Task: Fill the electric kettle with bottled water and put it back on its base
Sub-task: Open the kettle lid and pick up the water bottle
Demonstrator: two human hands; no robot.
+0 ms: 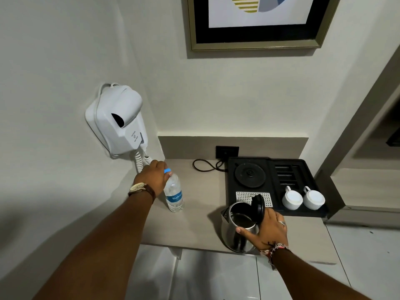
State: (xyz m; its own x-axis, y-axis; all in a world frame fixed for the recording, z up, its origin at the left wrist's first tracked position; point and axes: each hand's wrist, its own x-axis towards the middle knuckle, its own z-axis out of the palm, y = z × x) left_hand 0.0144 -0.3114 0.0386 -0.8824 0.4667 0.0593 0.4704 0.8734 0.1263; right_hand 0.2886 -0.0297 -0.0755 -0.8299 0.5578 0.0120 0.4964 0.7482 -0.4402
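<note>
A steel electric kettle (pixel 236 237) stands near the front edge of the beige counter, its black lid (pixel 259 207) swung up. My right hand (pixel 268 229) grips its handle side, thumb on the body. The round black kettle base (pixel 250 175) sits bare in a black tray behind it. A clear water bottle (pixel 174 194) with a blue cap and blue label stands upright at the left. My left hand (pixel 152 177) wraps around its neck and upper part.
Two white cups (pixel 292 199) (pixel 313 199) lie upside down in the black tray (pixel 303 167). A power cord (pixel 205 165) runs to a wall socket (pixel 227 152). A white hair dryer (pixel 118 120) hangs on the left wall. The counter (pixel 201 224) ends just in front of the kettle.
</note>
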